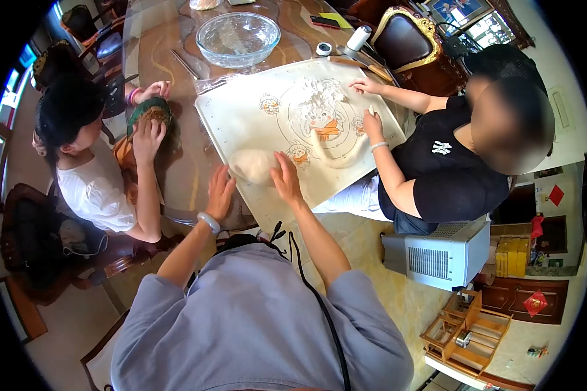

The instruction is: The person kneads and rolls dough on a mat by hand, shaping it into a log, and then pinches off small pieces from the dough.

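**Open hands are flanking a soft, heavy-looking ball of dough**

Fingers on the left hand (221, 193) are spreading loosely, the palm turning inward beside the dough's near-left edge; whether the fingertips are actually touching is hard to tell. A pale, rounded bangle (210, 222) is circling that wrist. Between the two hands, the large, smooth, cream-white ball of dough (253, 166) is sitting on the near-left part of the broad off-white mat (225, 111) printed with cartoon figures. On the ball's right side, the right hand (285, 179) is curving its parted fingers against the surface. Neither hand is closing into a fist or pinching; together they are forming a wide, open cradle, with the mat bearing the weight.

Judging by its bulk and slight sag, the dough is likely to be fairly heavy for its size, soft and yielding, denting under fingertips and stretching if pulled from one spot. It is probably a little tacky rather than slippery, and it isn't brittle. Broad palms low on both sides look like the best hold, with fingers sliding underneath for any lift.

Farther right, a thick, curved, cream-white dough rope (336, 159) is lying on the mat, looking easier to thin or tear than the ball. Near its right end, a co-worker's hand (374, 127) is hovering.
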`<move>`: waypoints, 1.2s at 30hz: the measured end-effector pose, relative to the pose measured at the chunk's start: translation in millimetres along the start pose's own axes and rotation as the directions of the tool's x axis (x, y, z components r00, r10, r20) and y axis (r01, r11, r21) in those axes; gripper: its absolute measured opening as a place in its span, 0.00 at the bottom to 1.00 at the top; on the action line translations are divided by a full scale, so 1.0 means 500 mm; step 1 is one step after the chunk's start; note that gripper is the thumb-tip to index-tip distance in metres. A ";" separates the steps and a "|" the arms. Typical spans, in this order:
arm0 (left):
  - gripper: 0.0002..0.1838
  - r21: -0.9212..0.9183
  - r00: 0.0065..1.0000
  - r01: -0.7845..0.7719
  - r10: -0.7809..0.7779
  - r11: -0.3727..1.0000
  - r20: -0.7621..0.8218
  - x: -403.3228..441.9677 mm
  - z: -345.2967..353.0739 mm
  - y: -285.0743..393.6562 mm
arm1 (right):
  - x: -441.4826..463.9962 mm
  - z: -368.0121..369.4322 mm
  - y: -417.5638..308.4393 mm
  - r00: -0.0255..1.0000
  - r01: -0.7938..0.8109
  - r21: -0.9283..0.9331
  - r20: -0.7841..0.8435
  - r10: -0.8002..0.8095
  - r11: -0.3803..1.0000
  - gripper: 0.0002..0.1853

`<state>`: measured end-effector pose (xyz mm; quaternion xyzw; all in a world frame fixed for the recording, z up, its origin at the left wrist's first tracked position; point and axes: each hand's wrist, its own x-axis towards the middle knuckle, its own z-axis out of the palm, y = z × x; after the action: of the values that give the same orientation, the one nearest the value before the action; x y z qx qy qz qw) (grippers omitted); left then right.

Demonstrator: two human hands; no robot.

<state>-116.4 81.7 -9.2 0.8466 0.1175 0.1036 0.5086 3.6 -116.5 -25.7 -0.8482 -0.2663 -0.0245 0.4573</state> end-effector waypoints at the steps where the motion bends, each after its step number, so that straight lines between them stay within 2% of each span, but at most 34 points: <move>1: 0.30 -0.020 0.999 -0.001 0.002 1.000 0.040 -0.019 -0.001 -0.011 | -0.006 -0.002 -0.003 1.000 -0.002 -0.005 0.007 0.002 1.000 0.26; 2: 0.30 -0.041 0.997 -0.002 0.005 0.999 0.080 -0.035 0.000 -0.025 | -0.009 -0.004 -0.004 1.000 -0.004 -0.010 0.013 0.005 1.000 0.27; 8: 0.29 0.163 0.986 -0.055 0.028 0.985 0.166 -0.057 0.023 -0.044 | -0.005 -0.021 -0.020 0.996 -0.013 -0.088 0.090 0.021 0.996 0.27; 12: 0.27 0.275 0.975 -0.123 0.065 0.953 0.211 -0.059 0.029 -0.052 | -0.016 -0.012 -0.018 0.997 0.035 -0.142 0.071 -0.025 0.989 0.27; 18: 0.29 0.277 0.956 -0.258 0.203 0.926 0.213 -0.070 0.032 -0.073 | -0.030 -0.017 -0.024 0.995 0.057 -0.166 0.091 -0.042 0.984 0.29; 24: 0.37 0.449 0.929 -0.356 0.260 0.820 0.262 -0.078 0.031 -0.067 | -0.029 -0.029 -0.031 0.988 0.029 -0.139 0.152 -0.007 0.990 0.30; 30: 0.42 0.543 0.929 -0.344 0.192 0.766 0.317 -0.096 0.026 -0.037 | -0.034 -0.029 -0.028 0.986 0.026 -0.138 0.167 -0.002 0.990 0.30; 36: 0.43 0.584 0.927 -0.325 0.129 0.744 0.351 -0.101 0.019 -0.018 | -0.037 -0.029 -0.021 0.983 0.033 -0.146 0.186 -0.005 0.989 0.32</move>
<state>-162.7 62.3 -24.3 0.9813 -0.0349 -0.0047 0.1890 -14.2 -131.2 -14.2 -0.8758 -0.3131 0.0303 0.3661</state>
